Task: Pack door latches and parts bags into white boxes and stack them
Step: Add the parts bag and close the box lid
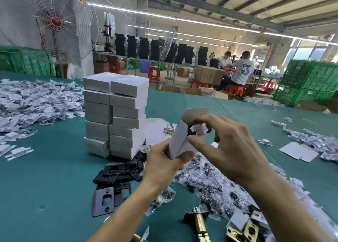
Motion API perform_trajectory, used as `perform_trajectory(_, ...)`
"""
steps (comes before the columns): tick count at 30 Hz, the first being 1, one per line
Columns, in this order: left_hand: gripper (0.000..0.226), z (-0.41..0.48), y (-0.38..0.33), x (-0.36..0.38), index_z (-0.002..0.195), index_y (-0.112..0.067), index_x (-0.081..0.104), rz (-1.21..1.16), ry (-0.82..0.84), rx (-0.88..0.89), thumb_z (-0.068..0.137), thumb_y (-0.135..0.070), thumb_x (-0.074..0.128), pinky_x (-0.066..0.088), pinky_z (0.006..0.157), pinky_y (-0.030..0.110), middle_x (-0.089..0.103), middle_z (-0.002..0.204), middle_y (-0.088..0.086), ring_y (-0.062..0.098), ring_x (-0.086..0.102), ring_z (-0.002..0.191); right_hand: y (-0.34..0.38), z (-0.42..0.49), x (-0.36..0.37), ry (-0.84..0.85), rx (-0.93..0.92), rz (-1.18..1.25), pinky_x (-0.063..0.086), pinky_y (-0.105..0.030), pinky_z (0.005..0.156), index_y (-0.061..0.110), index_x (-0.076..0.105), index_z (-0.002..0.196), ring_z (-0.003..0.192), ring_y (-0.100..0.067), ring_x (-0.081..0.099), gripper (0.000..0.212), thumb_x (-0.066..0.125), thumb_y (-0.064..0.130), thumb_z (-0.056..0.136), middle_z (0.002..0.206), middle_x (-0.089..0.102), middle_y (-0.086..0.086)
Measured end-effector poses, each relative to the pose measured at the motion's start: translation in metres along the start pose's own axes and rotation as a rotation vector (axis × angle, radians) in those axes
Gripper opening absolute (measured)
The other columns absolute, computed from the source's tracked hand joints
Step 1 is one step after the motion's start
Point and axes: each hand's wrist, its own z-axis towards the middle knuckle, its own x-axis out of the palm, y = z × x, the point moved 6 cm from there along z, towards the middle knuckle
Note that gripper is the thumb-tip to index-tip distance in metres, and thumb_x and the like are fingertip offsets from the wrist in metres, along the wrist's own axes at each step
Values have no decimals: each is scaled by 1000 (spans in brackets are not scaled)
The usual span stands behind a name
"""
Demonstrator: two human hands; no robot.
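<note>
Left hand (164, 166): one box (177, 140); right hand (228, 146): one insert (199, 129)

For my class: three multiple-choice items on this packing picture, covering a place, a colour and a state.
1. Where is the stack of white boxes, relative to the held box? A) left B) right C) underneath
2. The table cover is A) red B) teal C) yellow
3. The held box's top flap is A) taped shut B) torn off C) open
Key: 1 A, the stack rises left of the left hand gripping the box. 2 B, teal shows all round the stack. 3 C, the flap stands up while the right hand pinches a white piece at its mouth.
</note>
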Motion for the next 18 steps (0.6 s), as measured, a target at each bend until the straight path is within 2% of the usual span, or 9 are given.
perform_trajectory(2, 33, -1, -2, 0, 94, -21, 77, 14, -16, 28, 68, -39, 84, 60, 72, 57, 72, 83, 9, 38, 68, 82, 3, 0, 0, 2, -3, -48, 47, -34, 64, 38, 54, 121, 76, -8, 49, 45, 56, 62, 82, 100, 62, 12)
perform_trajectory(4, 30, -1, -4, -1, 93, -20, 76, 9, -35, 55, 69, -36, 84, 57, 72, 61, 70, 81, 11, 43, 65, 80, 5, 0, -1, -28, 2, -28, 50, -38, 66, 34, 57, 124, 77, -11, 52, 42, 54, 55, 87, 101, 65, 10)
perform_trajectory(6, 28, -1, -5, -1, 95, -20, 76, -18, -52, 84, 70, -31, 83, 56, 71, 61, 70, 81, 11, 40, 64, 75, 7, -1, -4, -98, -16, 47, 50, -34, 68, 29, 62, 126, 78, -9, 52, 37, 51, 45, 94, 101, 68, 8)
perform_trajectory(8, 27, -2, -8, -3, 96, -18, 75, -52, -70, 118, 71, -27, 82, 55, 68, 51, 72, 81, 9, 26, 63, 73, 12, -3, -9, -192, -49, 88, 43, -21, 67, 23, 65, 126, 80, -8, 53, 33, 52, 35, 98, 99, 66, 4)
perform_trajectory(9, 27, -3, -10, -3, 96, -17, 75, -62, -80, 143, 72, -26, 82, 55, 65, 41, 72, 81, 6, 19, 63, 73, 14, -4, -12, -248, -63, 82, 41, -18, 66, 19, 67, 125, 79, -9, 54, 32, 54, 31, 98, 97, 64, 2)
perform_trajectory(11, 27, -4, -12, -4, 97, -15, 75, -81, -99, 182, 72, -24, 81, 54, 64, 28, 74, 83, 1, 13, 64, 74, 19, -6, -17, -354, -84, 47, 42, -20, 67, 11, 69, 122, 74, -14, 55, 28, 59, 21, 97, 93, 61, -4)
perform_trajectory(14, 30, -6, -13, -4, 100, -14, 74, -92, -122, 222, 73, -24, 81, 52, 64, 18, 75, 84, -6, 6, 66, 74, 23, -7, -22, -458, -114, 31, 44, -21, 66, 6, 72, 112, 72, -16, 59, 21, 69, 8, 92, 88, 66, -7)
perform_trajectory(16, 28, -6, -13, -3, 100, -21, 74, -78, -127, 235, 73, -27, 81, 51, 64, 18, 75, 85, -6, 6, 66, 75, 26, -6, -24, -492, -128, 33, 45, -19, 66, 6, 73, 107, 70, -16, 60, 18, 72, 6, 89, 85, 68, -7)
perform_trajectory(18, 25, -6, -12, -2, 97, -25, 74, -63, -138, 236, 73, -29, 81, 51, 64, 18, 75, 84, -9, 6, 65, 74, 30, -3, -25, -494, -140, 39, 48, -24, 65, 8, 73, 102, 68, -17, 61, 15, 74, 5, 87, 82, 68, -6)
